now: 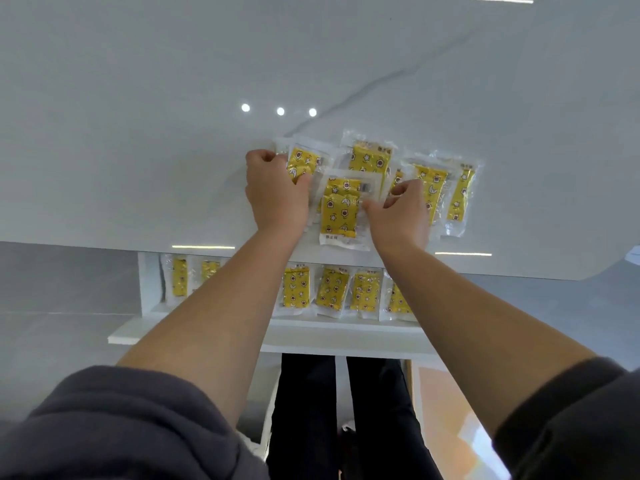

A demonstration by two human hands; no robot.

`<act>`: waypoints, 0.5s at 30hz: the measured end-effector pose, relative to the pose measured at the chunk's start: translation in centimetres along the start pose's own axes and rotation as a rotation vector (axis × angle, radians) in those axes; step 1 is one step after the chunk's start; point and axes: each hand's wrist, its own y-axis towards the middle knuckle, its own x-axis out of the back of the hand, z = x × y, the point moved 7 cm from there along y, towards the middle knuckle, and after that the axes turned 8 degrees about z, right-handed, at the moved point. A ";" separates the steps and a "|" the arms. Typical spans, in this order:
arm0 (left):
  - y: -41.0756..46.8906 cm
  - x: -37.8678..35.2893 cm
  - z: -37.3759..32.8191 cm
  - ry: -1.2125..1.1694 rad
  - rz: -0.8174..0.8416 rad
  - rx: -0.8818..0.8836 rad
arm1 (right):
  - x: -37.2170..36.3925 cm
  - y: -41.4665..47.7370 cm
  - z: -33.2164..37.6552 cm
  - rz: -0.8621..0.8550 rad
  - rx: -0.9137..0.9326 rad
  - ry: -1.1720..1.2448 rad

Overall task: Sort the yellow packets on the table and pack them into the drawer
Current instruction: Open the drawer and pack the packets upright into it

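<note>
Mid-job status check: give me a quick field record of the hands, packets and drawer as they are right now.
left hand: fingers curled over the left packets; grip hidden
right hand: pinches the centre packet's right edge
centre packet: lies on top of the pile, between the hands
table packets: several, loosely overlapping on the white table
drawer: open, below the table edge
drawer packets: one row, side by side

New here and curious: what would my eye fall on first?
Bright yellow packets clustered on the glossy white table. The left hand and right hand grip packets at the cluster's near side. Just below the table edge, an open drawer holds a neat row of more.
</note>
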 end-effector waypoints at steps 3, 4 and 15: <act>-0.2 -0.1 -0.3 0.029 -0.016 0.008 | 0.1 0.1 0.3 0.027 0.017 0.000; -0.2 -0.1 -0.4 0.059 -0.015 0.015 | 0.0 0.2 0.4 0.046 0.026 -0.016; -1.3 1.2 0.3 -0.133 0.060 0.018 | 0.9 -0.8 0.9 0.149 0.167 0.088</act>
